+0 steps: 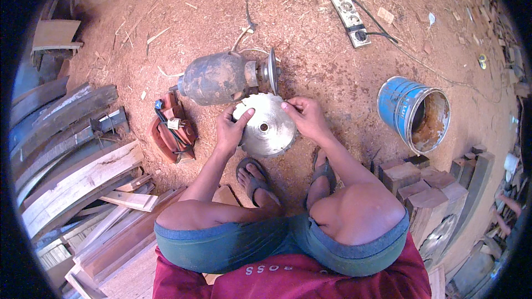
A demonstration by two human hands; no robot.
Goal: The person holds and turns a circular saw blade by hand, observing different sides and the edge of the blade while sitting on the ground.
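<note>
A round, silvery circular saw blade (269, 137) with a small centre hole is held flat between my two hands. My left hand (230, 125) grips its left edge, thumb on top. On the upper right rim, my right hand (306, 115) pinches the blade between thumb and fingers. Just beyond stands a worn grey electric motor (215, 79) lying on its side. A thin grinding disc (272, 72) is mounted upright on its right end, close to the blade's far edge; whether they touch I cannot tell.
Left of the motor lies a red-orange power tool (173, 133). A blue metal bucket (396, 105) rests tipped on the right. Farther off is a white power strip (347, 14) with black cables. Curved planks (83, 180) pile up at left; wooden blocks (424, 188) stand at right. Sawdust covers the ground.
</note>
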